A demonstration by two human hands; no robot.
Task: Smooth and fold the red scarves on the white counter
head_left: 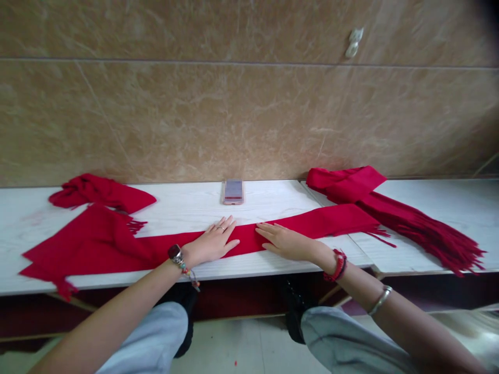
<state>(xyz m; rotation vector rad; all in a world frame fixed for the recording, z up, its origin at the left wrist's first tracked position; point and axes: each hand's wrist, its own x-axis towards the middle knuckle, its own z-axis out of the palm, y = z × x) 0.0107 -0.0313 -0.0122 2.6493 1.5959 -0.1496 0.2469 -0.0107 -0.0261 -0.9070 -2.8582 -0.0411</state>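
Note:
A long red scarf (315, 223) lies stretched from left to right along the white tabletop. Its right part is flat, with a fringe at the end; the left part is bunched and folded over itself. My left hand (212, 240) rests palm down on the scarf's middle, fingers spread. Just to the right, my right hand (286, 241) also lies flat on the cloth, fingers stretched toward the left. A narrow strip of scarf shows between the two hands. Neither hand grasps anything.
A crumpled red scarf (97, 191) lies at the back left. Another red scarf (351, 184), folded, with a long fringe, is at the right. A phone (233, 192) sits near the tiled wall (218, 119). The white tabletop (187, 208) has its front edge close to my legs.

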